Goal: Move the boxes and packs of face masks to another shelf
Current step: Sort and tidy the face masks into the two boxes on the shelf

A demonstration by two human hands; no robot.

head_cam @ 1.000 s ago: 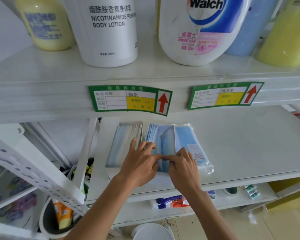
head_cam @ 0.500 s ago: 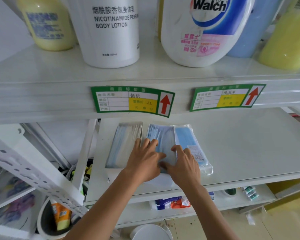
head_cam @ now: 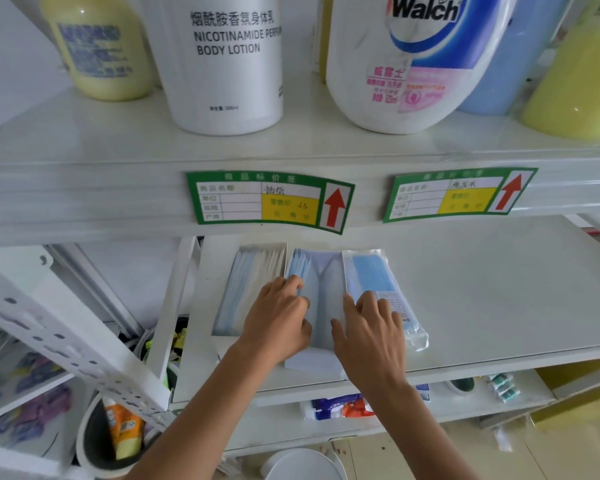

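Three lots of blue face masks lie side by side on the white middle shelf (head_cam: 482, 299). On the left stands an open white box of masks (head_cam: 248, 289). The middle box of masks (head_cam: 323, 292) lies open between my hands. A clear plastic pack of masks (head_cam: 374, 275) lies on the right. My left hand (head_cam: 278, 320) rests on the middle box's left side, its fingertips on the mask edges. Resting on the same box's right edge, my right hand (head_cam: 369, 334) has its fingers over the plastic pack. Neither hand has lifted anything.
The shelf above carries a white body lotion bottle (head_cam: 226, 64), a Walch bottle (head_cam: 409, 60), and yellow and blue bottles. Two green price labels (head_cam: 267, 202) hang on its front edge. A lower shelf (head_cam: 465, 403) holds small packs. A perforated white upright (head_cam: 49, 330) stands on the left.
Both hands have drawn apart from the centre of the middle box to its two sides. The left moved towards the box's left edge, the right onto the plastic pack's edge.
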